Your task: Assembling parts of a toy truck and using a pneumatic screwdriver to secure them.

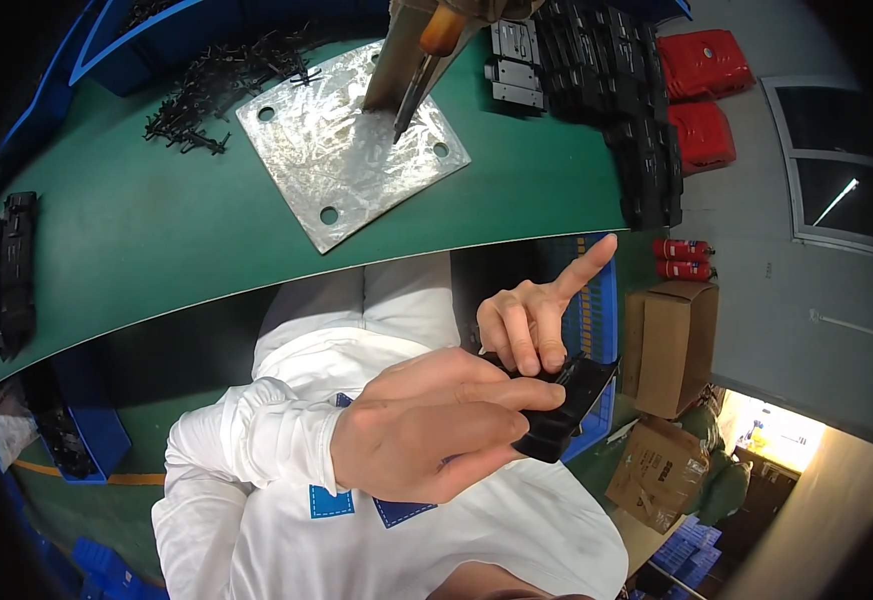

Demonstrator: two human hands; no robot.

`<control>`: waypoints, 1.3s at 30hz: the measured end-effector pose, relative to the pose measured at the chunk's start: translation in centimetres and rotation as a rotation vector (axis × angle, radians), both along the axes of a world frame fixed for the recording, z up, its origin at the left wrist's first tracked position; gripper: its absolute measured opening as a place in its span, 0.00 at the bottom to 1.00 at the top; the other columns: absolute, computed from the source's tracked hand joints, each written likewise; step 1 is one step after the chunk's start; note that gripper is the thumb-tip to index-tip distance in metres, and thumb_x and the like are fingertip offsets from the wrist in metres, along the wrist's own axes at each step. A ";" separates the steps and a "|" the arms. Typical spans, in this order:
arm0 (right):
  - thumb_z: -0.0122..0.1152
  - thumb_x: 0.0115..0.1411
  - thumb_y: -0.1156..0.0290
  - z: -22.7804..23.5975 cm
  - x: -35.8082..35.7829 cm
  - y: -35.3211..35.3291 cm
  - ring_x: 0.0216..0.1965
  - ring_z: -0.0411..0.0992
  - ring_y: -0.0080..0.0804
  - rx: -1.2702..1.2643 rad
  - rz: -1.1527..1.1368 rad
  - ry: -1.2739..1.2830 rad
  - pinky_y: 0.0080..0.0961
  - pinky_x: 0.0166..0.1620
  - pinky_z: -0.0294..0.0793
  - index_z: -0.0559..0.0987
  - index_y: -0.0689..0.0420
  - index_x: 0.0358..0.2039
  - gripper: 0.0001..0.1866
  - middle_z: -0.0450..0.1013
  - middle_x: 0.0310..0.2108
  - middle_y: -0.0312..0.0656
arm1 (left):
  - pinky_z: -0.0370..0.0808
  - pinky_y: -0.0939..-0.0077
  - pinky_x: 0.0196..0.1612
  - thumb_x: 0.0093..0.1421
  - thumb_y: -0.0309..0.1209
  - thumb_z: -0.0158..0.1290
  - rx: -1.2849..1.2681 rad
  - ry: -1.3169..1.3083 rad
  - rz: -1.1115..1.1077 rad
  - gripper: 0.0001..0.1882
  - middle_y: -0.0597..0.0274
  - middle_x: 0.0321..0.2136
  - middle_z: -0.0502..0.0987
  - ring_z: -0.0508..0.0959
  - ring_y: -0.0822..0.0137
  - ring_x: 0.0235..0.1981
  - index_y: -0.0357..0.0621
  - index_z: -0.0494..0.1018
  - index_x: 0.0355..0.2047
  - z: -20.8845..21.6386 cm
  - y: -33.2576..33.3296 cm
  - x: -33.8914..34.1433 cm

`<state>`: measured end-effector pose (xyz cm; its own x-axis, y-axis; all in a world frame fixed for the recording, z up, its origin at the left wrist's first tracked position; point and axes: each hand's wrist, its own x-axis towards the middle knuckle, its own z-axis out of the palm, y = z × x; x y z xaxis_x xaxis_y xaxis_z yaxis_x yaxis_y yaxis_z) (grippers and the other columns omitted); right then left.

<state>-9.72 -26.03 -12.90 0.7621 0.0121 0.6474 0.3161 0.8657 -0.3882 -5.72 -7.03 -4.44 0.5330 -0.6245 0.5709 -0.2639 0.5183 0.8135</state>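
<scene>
In front of my chest I hold a black plastic part, boxy with a raised edge. My left hand reaches across from the left, its thumb and fingers closed around the part's near end. My right hand is at the part's far side, with its middle and other fingers bent down onto it. The right index finger points out, away from the part. My hands hide much of the part, so its inner face cannot be made out.
Ahead is a green table bearing a metal plate under a pointed orange-handled tool. Small black pieces lie left of it. Black housings are stacked at right, others at far left. Cardboard box and blue crate stand right.
</scene>
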 end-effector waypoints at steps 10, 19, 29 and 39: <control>0.62 0.61 0.68 -0.7 -1.1 1.0 0.28 0.73 0.33 0.004 -0.152 0.197 0.24 0.25 0.70 0.35 0.26 0.71 0.52 0.75 0.28 0.39 | 0.78 0.71 0.36 0.44 0.14 0.64 0.086 0.096 -0.011 0.21 0.26 0.41 0.77 0.79 0.56 0.31 0.36 0.61 0.30 -1.0 1.6 1.1; 0.65 0.57 0.75 0.1 -1.0 3.6 0.28 0.73 0.34 0.059 -0.339 0.512 0.29 0.41 0.77 0.28 0.44 0.71 0.59 0.76 0.28 0.41 | 0.74 0.74 0.42 0.44 0.13 0.63 0.098 0.246 0.205 0.35 0.31 0.41 0.77 0.74 0.66 0.32 0.45 0.48 0.40 -2.1 1.8 2.1; 0.53 0.55 0.89 3.6 0.7 5.9 0.52 0.74 0.38 -0.115 -0.502 0.811 0.35 0.59 0.69 0.38 0.52 0.72 0.50 0.76 0.47 0.53 | 0.77 0.66 0.51 0.51 0.13 0.60 0.109 0.762 0.170 0.32 0.36 0.47 0.76 0.79 0.61 0.43 0.44 0.48 0.43 -3.3 3.1 5.0; 0.53 0.57 0.89 3.3 1.3 6.6 0.45 0.77 0.33 -0.113 -0.478 0.909 0.30 0.55 0.72 0.43 0.54 0.70 0.45 0.76 0.44 0.51 | 0.77 0.61 0.52 0.53 0.11 0.56 0.071 0.887 0.094 0.30 0.30 0.50 0.72 0.78 0.53 0.49 0.48 0.48 0.42 -4.0 3.6 6.7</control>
<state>-8.38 -19.46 -9.63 0.9041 -0.3956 -0.1618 0.1640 0.6707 -0.7234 0.96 -3.38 -8.45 0.8109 -0.5739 -0.1145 0.4389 0.4668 0.7678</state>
